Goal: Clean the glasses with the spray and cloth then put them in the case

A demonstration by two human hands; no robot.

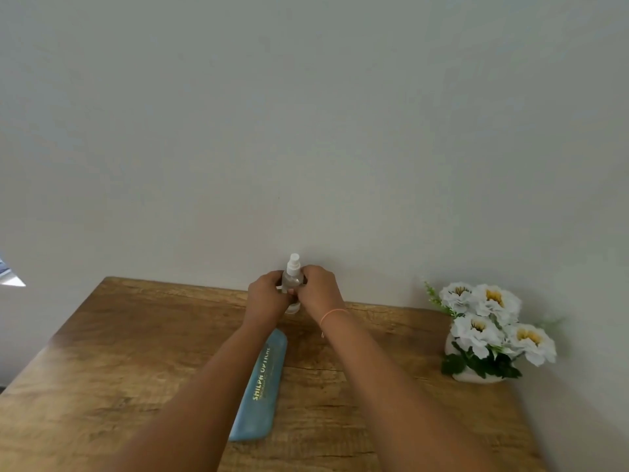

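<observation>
Centre of frame, by the wall: spray bottle (pixel 292 278) upright, gripped on both sides by left hand (pixel 267 294) and right hand (pixel 320 289), fingers curled round it, probably to steady it for spraying. Lower centre on table (pixel 102 369): case (pixel 260 386), closed, within reach. Glasses not seen.

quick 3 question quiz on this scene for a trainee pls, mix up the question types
1. True or false: the left hand and the right hand both hold the clear spray bottle.
2. Pick one. The blue glasses case is: A) open and standing upright, B) closed and lying flat on the wooden table, C) held in the left hand.
3. Fill the gap: the pot of white flowers stands on the person's ___ side of the table.

Key: 1 true; 2 B; 3 right
</observation>
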